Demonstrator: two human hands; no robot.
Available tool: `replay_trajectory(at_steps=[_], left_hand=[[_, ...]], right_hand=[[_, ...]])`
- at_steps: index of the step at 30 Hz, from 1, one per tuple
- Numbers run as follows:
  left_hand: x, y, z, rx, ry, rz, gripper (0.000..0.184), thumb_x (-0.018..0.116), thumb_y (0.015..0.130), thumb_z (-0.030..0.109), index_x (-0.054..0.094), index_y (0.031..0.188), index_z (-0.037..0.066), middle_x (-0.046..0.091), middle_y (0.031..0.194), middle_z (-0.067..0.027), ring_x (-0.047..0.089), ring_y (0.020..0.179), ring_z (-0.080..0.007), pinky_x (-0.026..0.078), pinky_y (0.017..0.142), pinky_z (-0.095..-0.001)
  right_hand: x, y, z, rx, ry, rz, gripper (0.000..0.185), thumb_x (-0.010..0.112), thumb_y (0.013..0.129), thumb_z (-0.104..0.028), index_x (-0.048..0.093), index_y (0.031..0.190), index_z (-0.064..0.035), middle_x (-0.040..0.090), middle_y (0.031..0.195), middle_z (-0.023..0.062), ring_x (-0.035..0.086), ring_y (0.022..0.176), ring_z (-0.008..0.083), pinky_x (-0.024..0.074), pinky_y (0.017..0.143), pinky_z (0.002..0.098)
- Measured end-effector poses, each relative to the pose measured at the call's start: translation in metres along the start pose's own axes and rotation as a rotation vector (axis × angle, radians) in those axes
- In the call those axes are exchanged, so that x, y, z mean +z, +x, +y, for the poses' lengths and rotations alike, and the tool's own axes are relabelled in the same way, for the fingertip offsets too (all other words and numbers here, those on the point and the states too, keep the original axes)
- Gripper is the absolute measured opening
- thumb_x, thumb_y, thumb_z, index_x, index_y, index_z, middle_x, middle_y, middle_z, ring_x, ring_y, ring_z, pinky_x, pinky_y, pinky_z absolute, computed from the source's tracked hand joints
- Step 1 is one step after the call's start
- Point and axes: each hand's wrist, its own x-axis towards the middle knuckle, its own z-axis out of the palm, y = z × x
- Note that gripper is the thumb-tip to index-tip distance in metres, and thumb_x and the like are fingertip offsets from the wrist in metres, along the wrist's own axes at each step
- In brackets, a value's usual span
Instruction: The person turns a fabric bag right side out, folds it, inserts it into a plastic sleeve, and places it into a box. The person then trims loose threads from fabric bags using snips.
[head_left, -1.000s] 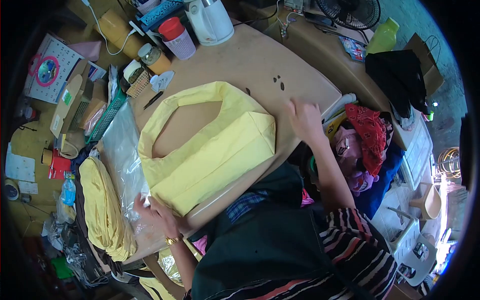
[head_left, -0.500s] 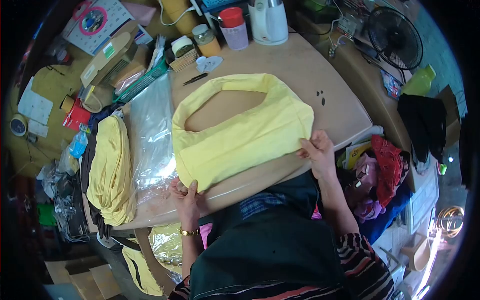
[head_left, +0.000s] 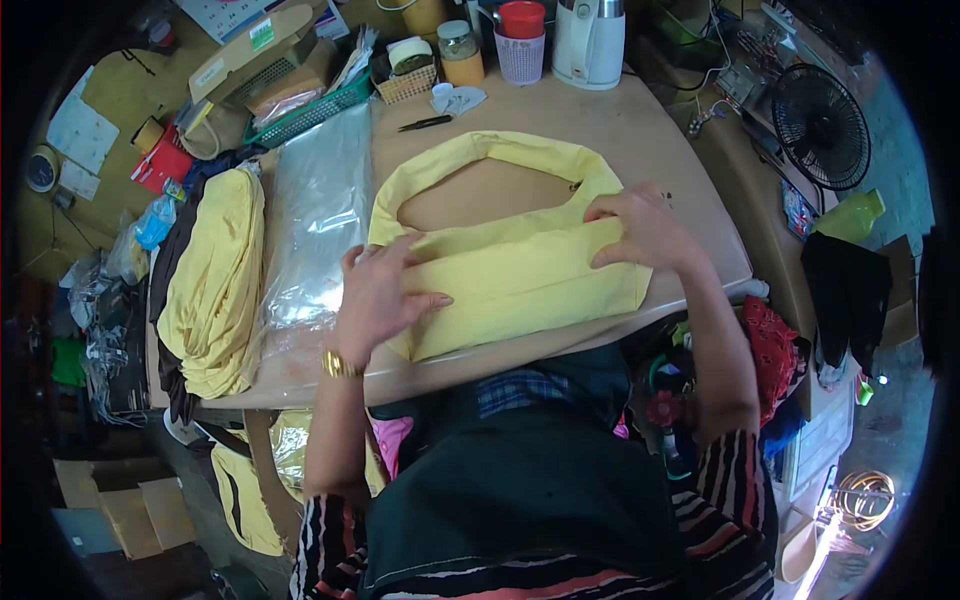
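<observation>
Table (head_left: 665,130) carries everything below. Yellow bag (head_left: 520,275) lies flat near the front edge, strap loop facing away. Clear plastic sheets (head_left: 318,210) left of it, bunched yellow cloth (head_left: 212,290) further left. Left hand (head_left: 380,292) on bag's left end, right hand (head_left: 640,228) on right end; thumbs wide from fingers on both. Dark slim tool (head_left: 426,124) beyond strap.

Matt, lightly creased cloth is noted on the yellow shoulder bag (head_left: 530,275). Clear sheeting (head_left: 318,205) is observed as smooth, highly glossy plastic. A smooth, faintly shiny surface is presented by the counter (head_left: 665,125). Polished gold-toned metal is seen on the wristband (head_left: 342,365), smooth white plastic on the kettle (head_left: 578,45), matt cardboard on the box (head_left: 232,66), and dark matt cloth on the apron (head_left: 520,490).
</observation>
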Motion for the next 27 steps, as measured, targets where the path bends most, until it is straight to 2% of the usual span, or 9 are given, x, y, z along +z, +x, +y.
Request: replay_trajectory(at_steps=[1,2,4,5,7,10,16,22,27], left_hand=[[0.001,0.005,-0.003,-0.005,0.022,-0.247,0.066,0.082,0.062,0.036,0.059,0.117,0.009,0.065,0.106,-0.0120,0.061,0.100,-0.0275,0.036,0.096,-0.0429],[-0.004,0.005,-0.003,-0.006,0.017,-0.246,0.066,0.082,0.062,0.036,0.059,0.117,0.009,0.065,0.106,-0.0120,0.061,0.100,-0.0275,0.036,0.096,-0.0429],[-0.015,0.004,0.002,0.054,0.110,-0.351,0.048,0.079,0.062,0.034,0.066,0.102,0.011,0.068,0.086,-0.0059,0.063,0.086,-0.0247,0.038,0.088,-0.0405],[-0.012,-0.001,0.001,0.050,0.101,-0.357,0.048,0.079,0.062,0.034,0.066,0.102,0.011,0.068,0.086,-0.0059,0.063,0.086,-0.0247,0.038,0.088,-0.0405],[-0.006,-0.017,-0.001,0.125,0.104,-0.186,0.029,0.075,0.065,0.021,0.063,0.089,0.011,0.064,0.079,-0.0057,0.061,0.082,-0.0256,0.038,0.082,-0.0411],[0.007,-0.032,-0.009,0.057,0.007,-0.148,0.016,0.068,0.066,0.008,0.058,0.078,0.010,0.060,0.075,-0.0057,0.059,0.078,-0.0260,0.037,0.078,-0.0406],[0.057,-0.049,-0.036,0.159,-0.016,0.036,0.020,0.062,0.061,0.000,0.050,0.072,0.011,0.054,0.070,-0.0057,0.055,0.074,-0.0257,0.035,0.076,-0.0398],[0.068,-0.049,-0.047,0.125,-0.043,0.051,0.024,0.062,0.057,-0.001,0.046,0.071,0.010,0.052,0.073,-0.0064,0.053,0.076,-0.0269,0.035,0.081,-0.0411],[0.070,-0.053,-0.047,0.151,-0.044,0.046,0.027,0.063,0.054,-0.001,0.045,0.071,0.010,0.049,0.075,-0.0071,0.051,0.081,-0.0288,0.034,0.084,-0.0415]], right_hand=[[-0.004,0.007,0.001,0.028,-0.012,-0.309,0.058,0.080,0.060,-0.028,0.061,0.111,-0.0067,0.065,0.096,0.0130,0.058,0.098,0.0342,0.0349,0.098,0.0415],[-0.005,0.007,0.002,0.029,-0.016,-0.312,0.058,0.080,0.060,-0.028,0.061,0.111,-0.0067,0.065,0.096,0.0130,0.058,0.098,0.0342,0.0349,0.098,0.0415],[-0.004,0.000,0.009,-0.147,-0.017,-0.182,0.037,0.078,0.060,-0.020,0.062,0.090,-0.0058,0.063,0.081,0.0101,0.058,0.092,0.0304,0.0362,0.092,0.0401],[-0.001,-0.005,0.011,-0.146,-0.018,-0.194,0.037,0.078,0.060,-0.020,0.062,0.090,-0.0058,0.063,0.081,0.0101,0.058,0.092,0.0304,0.0362,0.092,0.0401],[0.007,-0.019,0.013,-0.245,-0.088,-0.056,0.023,0.072,0.063,-0.012,0.054,0.076,-0.0079,0.056,0.072,0.0064,0.057,0.081,0.0272,0.0363,0.083,0.0395],[0.007,-0.037,0.010,-0.234,-0.107,-0.054,0.014,0.063,0.066,-0.005,0.053,0.075,-0.0087,0.055,0.074,0.0070,0.057,0.077,0.0248,0.0366,0.084,0.0400],[0.071,-0.057,0.024,-0.402,-0.272,0.289,0.019,0.061,0.061,-0.002,0.049,0.072,-0.0100,0.050,0.073,0.0064,0.054,0.074,0.0233,0.0385,0.081,0.0404],[0.078,-0.073,0.018,-0.278,-0.162,0.383,0.017,0.061,0.060,-0.008,0.049,0.072,-0.0115,0.047,0.073,0.0041,0.051,0.071,0.0219,0.0363,0.080,0.0404],[0.089,-0.086,0.011,-0.245,-0.267,0.401,0.016,0.059,0.061,-0.008,0.049,0.072,-0.0114,0.047,0.073,0.0034,0.050,0.072,0.0222,0.0352,0.080,0.0404]])
